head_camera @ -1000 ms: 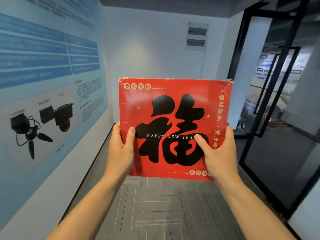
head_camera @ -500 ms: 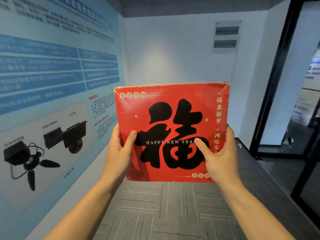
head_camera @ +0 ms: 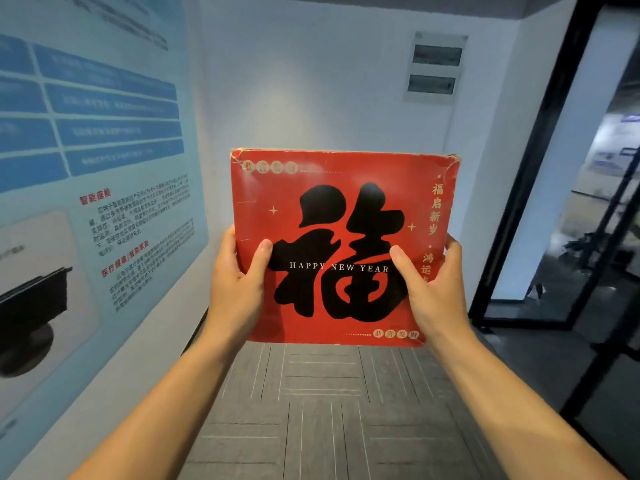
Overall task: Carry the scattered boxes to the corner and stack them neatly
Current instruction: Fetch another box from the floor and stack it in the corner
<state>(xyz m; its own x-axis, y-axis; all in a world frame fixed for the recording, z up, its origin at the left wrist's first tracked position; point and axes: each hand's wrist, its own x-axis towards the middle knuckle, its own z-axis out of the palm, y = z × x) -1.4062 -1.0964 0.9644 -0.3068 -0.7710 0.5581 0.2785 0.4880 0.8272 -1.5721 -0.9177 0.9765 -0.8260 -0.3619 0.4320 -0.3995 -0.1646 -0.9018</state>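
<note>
The poster (head_camera: 86, 174) hangs left of the red box (head_camera: 343, 209), which is up in the air over the carpet (head_camera: 329, 417). The left hand (head_camera: 239, 292) and right hand (head_camera: 434, 296) each grip its lower sides. Gripped so low, it might tip forward.

Both forearms (head_camera: 180, 393) are showing bare down to the frame edge. Left hand (head_camera: 235, 289) and right hand (head_camera: 436, 292) are showing short, plain thumbnails (head_camera: 266, 244), as far as the blur allows.
</note>
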